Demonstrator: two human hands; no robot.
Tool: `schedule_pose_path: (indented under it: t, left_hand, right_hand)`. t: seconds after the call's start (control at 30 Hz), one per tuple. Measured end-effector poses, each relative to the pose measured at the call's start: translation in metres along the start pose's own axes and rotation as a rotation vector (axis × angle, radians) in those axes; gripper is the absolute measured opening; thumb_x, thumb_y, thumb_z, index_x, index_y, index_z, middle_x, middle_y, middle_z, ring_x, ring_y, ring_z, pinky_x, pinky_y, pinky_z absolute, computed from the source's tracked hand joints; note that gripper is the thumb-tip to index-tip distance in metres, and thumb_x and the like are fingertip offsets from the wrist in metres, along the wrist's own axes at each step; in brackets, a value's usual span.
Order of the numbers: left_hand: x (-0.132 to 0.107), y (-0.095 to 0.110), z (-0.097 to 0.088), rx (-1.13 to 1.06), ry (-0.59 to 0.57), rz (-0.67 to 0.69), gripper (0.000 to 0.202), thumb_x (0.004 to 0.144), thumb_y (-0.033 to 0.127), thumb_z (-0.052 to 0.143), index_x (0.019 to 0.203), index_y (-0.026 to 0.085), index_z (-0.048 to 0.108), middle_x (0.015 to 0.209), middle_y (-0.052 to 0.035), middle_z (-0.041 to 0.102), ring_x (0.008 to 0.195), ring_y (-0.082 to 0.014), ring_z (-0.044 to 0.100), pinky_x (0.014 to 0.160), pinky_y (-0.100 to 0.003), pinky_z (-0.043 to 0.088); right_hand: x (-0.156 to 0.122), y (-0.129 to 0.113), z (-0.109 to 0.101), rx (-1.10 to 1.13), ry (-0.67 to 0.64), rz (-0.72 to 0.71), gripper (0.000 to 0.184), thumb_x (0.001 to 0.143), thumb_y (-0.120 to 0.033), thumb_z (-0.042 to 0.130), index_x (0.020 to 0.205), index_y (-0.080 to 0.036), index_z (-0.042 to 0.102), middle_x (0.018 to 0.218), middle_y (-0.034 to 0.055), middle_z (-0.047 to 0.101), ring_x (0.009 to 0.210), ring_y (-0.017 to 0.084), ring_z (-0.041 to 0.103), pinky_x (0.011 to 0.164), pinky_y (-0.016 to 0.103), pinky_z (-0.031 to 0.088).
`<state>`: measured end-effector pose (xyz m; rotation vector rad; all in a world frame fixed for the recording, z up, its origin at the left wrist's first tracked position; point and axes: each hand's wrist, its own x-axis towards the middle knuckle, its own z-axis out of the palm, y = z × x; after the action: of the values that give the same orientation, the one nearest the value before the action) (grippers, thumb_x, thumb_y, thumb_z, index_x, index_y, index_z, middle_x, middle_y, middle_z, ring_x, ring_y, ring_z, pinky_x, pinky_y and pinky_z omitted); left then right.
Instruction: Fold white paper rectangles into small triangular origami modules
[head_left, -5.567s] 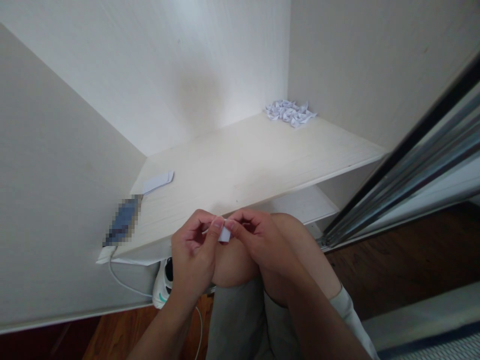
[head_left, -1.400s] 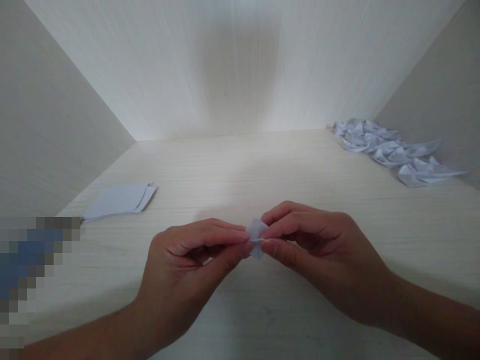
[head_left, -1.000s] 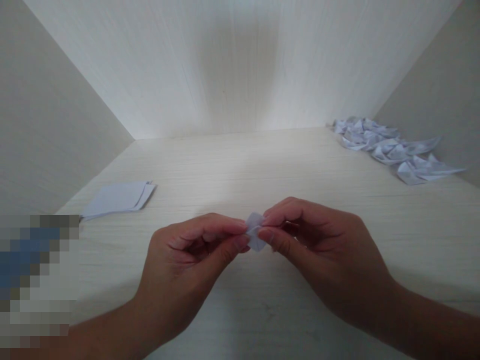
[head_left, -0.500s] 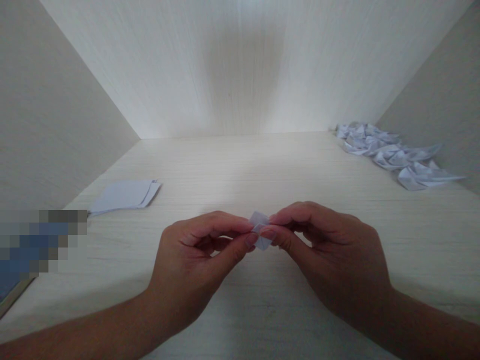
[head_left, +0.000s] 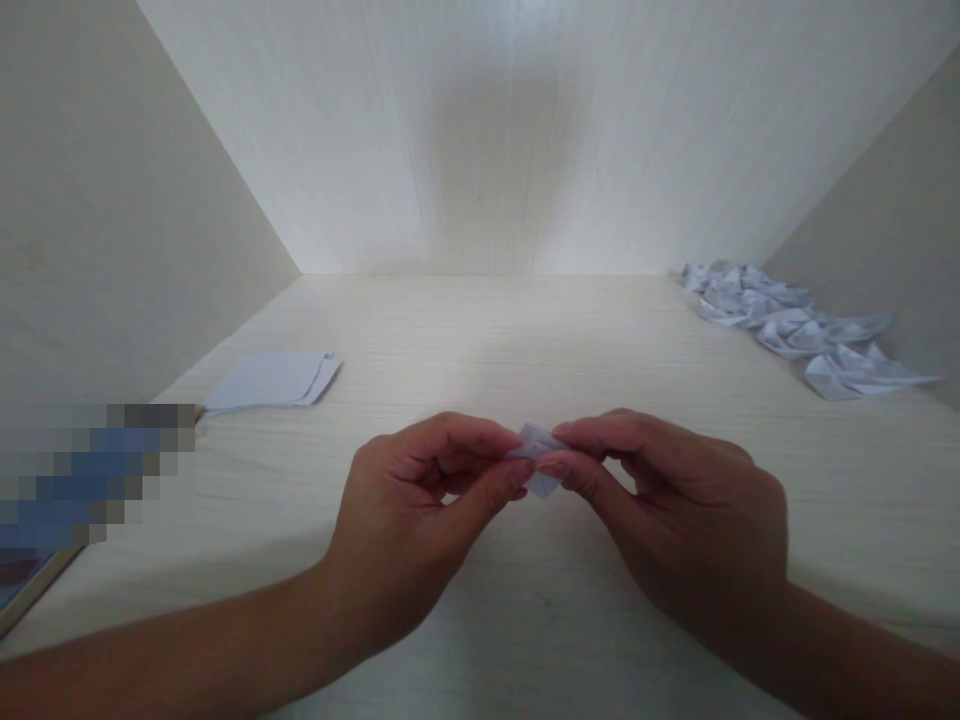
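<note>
A small piece of folded white paper (head_left: 543, 484) is held between both hands near the middle of the view, above the tabletop. My left hand (head_left: 424, 510) is closed, pinching the paper's left side between thumb and forefinger. From the other side, my right hand (head_left: 667, 510) grips it the same way, thumb in front and forefinger behind. The two thumb tips almost meet over the paper. Creases show on its front, and its side corners are hidden under the fingers.
A stack of white paper sheets (head_left: 262, 380) lies on the pale wooden table (head_left: 450, 320) to the left. At the back right, several folded paper boats (head_left: 847, 368) form a row along the side wall. A pixelated bluish object (head_left: 97, 470) covers the left edge.
The view has shifted slightly, so everything on the table sits a bit further right. Both hands keep their pinch on the folded paper, and its back part looks more spread between the fingers.
</note>
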<state>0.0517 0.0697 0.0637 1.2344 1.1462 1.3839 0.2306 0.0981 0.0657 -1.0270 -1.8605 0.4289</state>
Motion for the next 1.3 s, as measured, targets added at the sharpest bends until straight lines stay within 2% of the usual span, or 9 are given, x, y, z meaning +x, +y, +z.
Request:
schedule_pose_path:
  t: [0.17, 0.33, 0.57, 0.73, 0.87, 0.97, 1.03, 1.2, 1.3]
  left_hand:
    - [0.0, 0.0, 0.0, 0.006, 0.008, -0.028, 0.021, 0.077, 0.01, 0.084, 0.093, 0.021, 0.076, 0.077, 0.0031, 0.081, 0.068, -0.0133, 0.079, 0.066, -0.018, 0.065]
    - [0.003, 0.0, -0.001, 0.029, 0.001, -0.061, 0.021, 0.077, 0.013, 0.084, 0.096, 0.019, 0.076, 0.076, 0.0011, 0.081, 0.068, -0.0151, 0.078, 0.066, -0.022, 0.065]
    - [0.009, 0.001, -0.005, 0.017, -0.107, -0.154, 0.018, 0.079, 0.016, 0.082, 0.095, 0.016, 0.073, 0.074, -0.0013, 0.079, 0.066, -0.0146, 0.077, 0.066, -0.023, 0.065]
    - [0.015, 0.0, -0.009, 0.042, -0.17, -0.237, 0.025, 0.082, 0.017, 0.078, 0.104, 0.015, 0.068, 0.073, -0.0005, 0.077, 0.067, -0.0155, 0.076, 0.066, -0.025, 0.064]
    - [0.02, -0.003, -0.015, 0.048, -0.195, -0.306, 0.027, 0.081, 0.018, 0.078, 0.093, 0.021, 0.054, 0.07, 0.0024, 0.076, 0.065, -0.017, 0.077, 0.064, -0.027, 0.062]
    - [0.022, -0.006, -0.018, 0.073, -0.223, -0.29, 0.032, 0.082, 0.02, 0.078, 0.083, 0.022, 0.047, 0.067, 0.0038, 0.074, 0.064, -0.017, 0.076, 0.063, -0.026, 0.061]
    - [0.022, -0.006, -0.019, 0.105, -0.256, -0.261, 0.027, 0.084, 0.022, 0.076, 0.08, 0.022, 0.049, 0.065, 0.0029, 0.073, 0.065, -0.0174, 0.076, 0.064, -0.027, 0.062]
    - [0.022, -0.005, -0.02, 0.156, -0.292, -0.127, 0.011, 0.086, 0.018, 0.071, 0.077, 0.019, 0.065, 0.069, 0.0007, 0.073, 0.066, -0.0153, 0.075, 0.066, -0.026, 0.063]
    - [0.021, -0.003, -0.02, 0.16, -0.295, -0.119, 0.007, 0.087, 0.017, 0.07, 0.08, 0.017, 0.073, 0.074, -0.0011, 0.075, 0.069, -0.016, 0.076, 0.067, -0.025, 0.063]
  right_hand:
    - [0.001, -0.002, -0.001, 0.03, -0.066, 0.054, 0.012, 0.088, -0.037, 0.079, 0.08, -0.029, 0.075, 0.072, -0.0016, 0.078, 0.056, 0.016, 0.067, 0.056, 0.03, 0.053]
    - [0.003, 0.0, 0.0, 0.109, -0.078, 0.154, 0.01, 0.086, -0.036, 0.081, 0.082, -0.029, 0.075, 0.072, -0.0008, 0.077, 0.06, 0.018, 0.068, 0.059, 0.032, 0.054]
    - [0.008, 0.006, -0.002, 0.329, -0.36, 0.317, 0.014, 0.088, -0.038, 0.078, 0.09, -0.024, 0.08, 0.084, 0.0025, 0.079, 0.076, 0.019, 0.073, 0.067, 0.03, 0.056]
    - [0.01, 0.012, 0.001, 0.44, -0.376, 0.493, 0.024, 0.081, -0.036, 0.082, 0.098, -0.02, 0.075, 0.069, -0.0006, 0.071, 0.059, 0.014, 0.063, 0.053, 0.025, 0.049]
    - [0.014, 0.015, 0.002, 0.47, -0.408, 0.553, 0.022, 0.077, -0.029, 0.082, 0.09, -0.018, 0.067, 0.066, -0.0018, 0.067, 0.057, 0.012, 0.059, 0.052, 0.023, 0.046]
    - [0.016, 0.017, 0.001, 0.492, -0.429, 0.549, 0.02, 0.076, -0.026, 0.079, 0.078, -0.02, 0.06, 0.064, -0.0026, 0.065, 0.059, 0.011, 0.058, 0.054, 0.023, 0.046]
    - [0.017, 0.018, 0.0, 0.498, -0.45, 0.525, 0.018, 0.078, -0.025, 0.076, 0.074, -0.02, 0.06, 0.063, -0.0032, 0.063, 0.059, 0.011, 0.056, 0.055, 0.023, 0.044]
    - [0.018, 0.018, -0.003, 0.496, -0.46, 0.479, 0.009, 0.082, -0.027, 0.073, 0.078, -0.019, 0.073, 0.066, -0.0021, 0.066, 0.062, 0.012, 0.058, 0.059, 0.025, 0.046]
    - [0.017, 0.019, -0.005, 0.529, -0.452, 0.483, 0.006, 0.082, -0.025, 0.075, 0.08, -0.02, 0.078, 0.068, -0.0017, 0.07, 0.064, 0.012, 0.062, 0.061, 0.025, 0.049]
